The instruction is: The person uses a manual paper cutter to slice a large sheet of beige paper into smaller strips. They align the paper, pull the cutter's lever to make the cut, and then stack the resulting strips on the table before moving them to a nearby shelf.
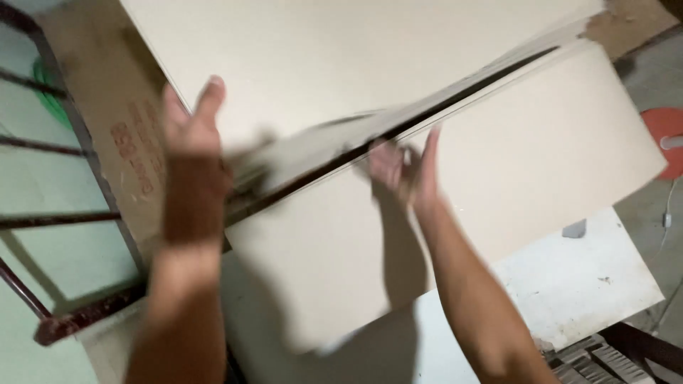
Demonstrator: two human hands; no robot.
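Two large pale beige boards fill the view. The upper board (356, 57) lies tilted across the top. The lower board (512, 163) slants below it, with a dark gap between them. My left hand (191, 128) is raised at the upper board's left edge, fingers up and apart, blurred by motion. My right hand (405, 167) hovers at the gap on the lower board's top edge, fingers spread and blurred. Whether either hand touches a board I cannot tell.
A brown cardboard sheet (107, 107) with red print lies under the boards at left. A dark metal frame (64, 213) runs along the left side. A white tabletop (583, 277) shows at lower right. A red round object (665, 135) sits on the floor at right.
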